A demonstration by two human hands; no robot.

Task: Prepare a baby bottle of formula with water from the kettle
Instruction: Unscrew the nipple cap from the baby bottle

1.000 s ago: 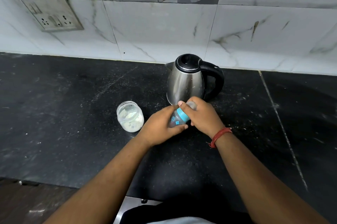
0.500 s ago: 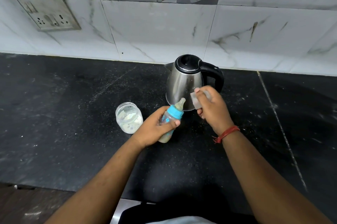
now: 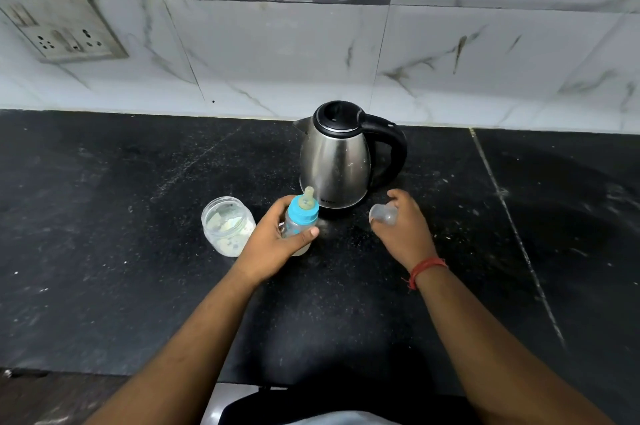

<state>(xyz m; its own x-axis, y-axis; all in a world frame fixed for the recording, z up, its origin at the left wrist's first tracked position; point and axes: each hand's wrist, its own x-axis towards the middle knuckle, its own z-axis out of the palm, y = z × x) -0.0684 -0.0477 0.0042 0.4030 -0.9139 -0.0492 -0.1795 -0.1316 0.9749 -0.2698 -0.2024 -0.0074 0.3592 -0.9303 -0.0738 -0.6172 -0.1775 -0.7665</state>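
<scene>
Bottle uncapped, steadied for opening.

Your left hand (image 3: 277, 237) grips the baby bottle (image 3: 300, 220) upright on the counter (image 3: 104, 251), steadying it, probably for unscrewing the teat ring; your right hand (image 3: 403, 227) holds the clear cap (image 3: 382, 215), now carried lower and further right. Beyond: formula jar (image 3: 227, 225), then kettle (image 3: 341, 154).

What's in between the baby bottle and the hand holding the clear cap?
Only bare black counter between the bottle and right hand, in the head view.
</scene>
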